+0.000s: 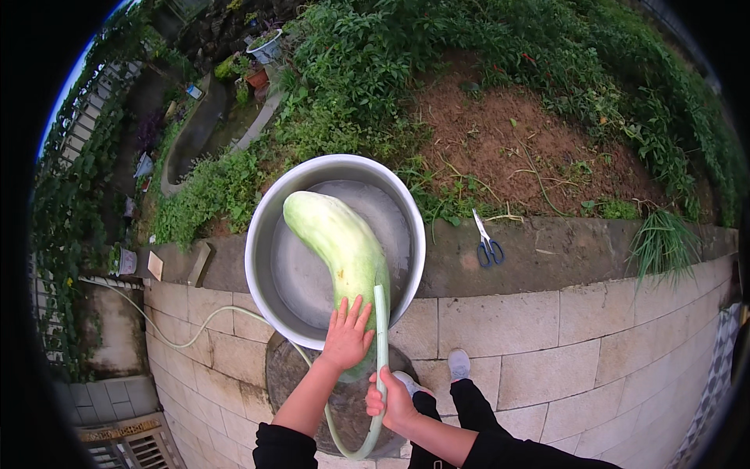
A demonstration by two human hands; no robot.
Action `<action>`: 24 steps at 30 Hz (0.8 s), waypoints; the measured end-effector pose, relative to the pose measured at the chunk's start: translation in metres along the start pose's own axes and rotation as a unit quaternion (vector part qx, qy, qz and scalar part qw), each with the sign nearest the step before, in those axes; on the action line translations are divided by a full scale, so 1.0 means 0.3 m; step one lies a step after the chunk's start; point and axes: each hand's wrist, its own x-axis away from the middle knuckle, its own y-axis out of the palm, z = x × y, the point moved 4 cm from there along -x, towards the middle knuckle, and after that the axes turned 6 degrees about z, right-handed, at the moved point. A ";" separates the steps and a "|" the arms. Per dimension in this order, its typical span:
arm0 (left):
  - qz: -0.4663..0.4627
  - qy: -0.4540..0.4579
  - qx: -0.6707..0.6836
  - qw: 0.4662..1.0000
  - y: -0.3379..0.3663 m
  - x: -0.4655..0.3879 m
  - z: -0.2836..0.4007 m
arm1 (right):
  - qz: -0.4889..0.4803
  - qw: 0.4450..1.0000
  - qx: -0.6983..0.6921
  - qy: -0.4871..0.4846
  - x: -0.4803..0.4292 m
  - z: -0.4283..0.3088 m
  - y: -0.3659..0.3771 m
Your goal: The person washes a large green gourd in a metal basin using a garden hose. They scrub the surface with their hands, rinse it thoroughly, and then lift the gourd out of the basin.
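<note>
A large pale-green winter melon (345,240) leans in a wide round metal basin (255,234), its near end reaching over the rim. My left hand (347,337) lies on the melon's near part with the fingers spread. In my right hand (391,398) is a pale green hose (382,340), gripped below its end; the open end points away from me, along the melon's right side. Clear water seems to wet the melon beside the hose end. Wet metal shows on the basin's floor.
The basin stands by a low concrete ledge (527,275). On the ledge lie blue-handled scissors (486,241) and a bunch of green stalks (665,243). Beyond are soil and plants. The hose loops over a round stone slab (293,404) and light paving (498,322).
</note>
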 end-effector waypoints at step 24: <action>-0.053 -0.133 -0.008 0.990 0.195 -0.440 -0.187 | -0.004 0.999 0.042 0.016 0.030 -0.101 -0.043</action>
